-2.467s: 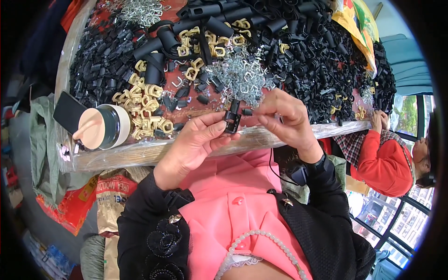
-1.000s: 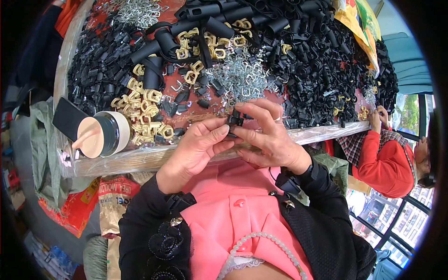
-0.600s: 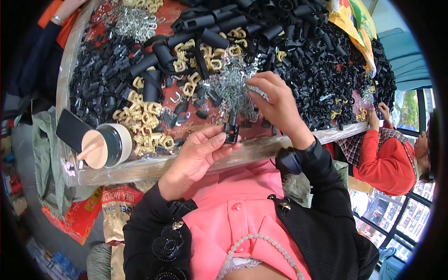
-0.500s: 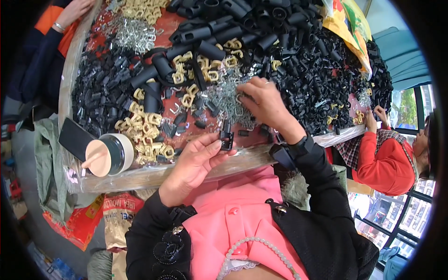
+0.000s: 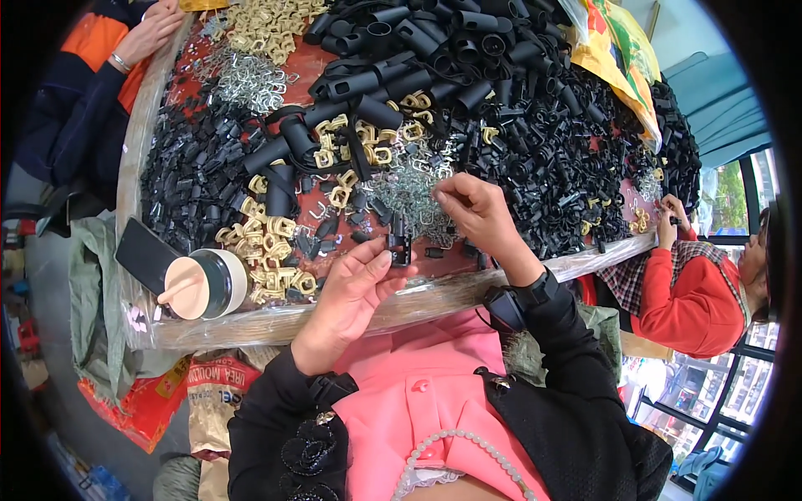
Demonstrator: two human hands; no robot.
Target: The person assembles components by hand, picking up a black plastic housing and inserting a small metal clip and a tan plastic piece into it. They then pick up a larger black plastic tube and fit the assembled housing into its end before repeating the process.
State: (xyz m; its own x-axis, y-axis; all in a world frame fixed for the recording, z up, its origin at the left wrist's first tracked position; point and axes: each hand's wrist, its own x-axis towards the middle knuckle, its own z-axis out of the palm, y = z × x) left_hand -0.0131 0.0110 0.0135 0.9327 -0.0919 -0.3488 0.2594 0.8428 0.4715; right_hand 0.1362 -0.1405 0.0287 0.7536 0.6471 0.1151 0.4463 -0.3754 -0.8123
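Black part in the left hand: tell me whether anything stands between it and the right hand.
Nothing visible stands between the black part in the left hand and the right hand. Silver hooks show in the gap but lie on the table below.

We find bright daylight glaring through the windows (image 5: 748, 388) at right, black fisheye corners, a bowed worktop (image 5: 451, 294) edge

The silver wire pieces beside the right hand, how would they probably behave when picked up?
The silver wire pieces look like bent metal, so each is probably stiff. Their thinness suggests little weight. Heaped together, they may snag on one another.
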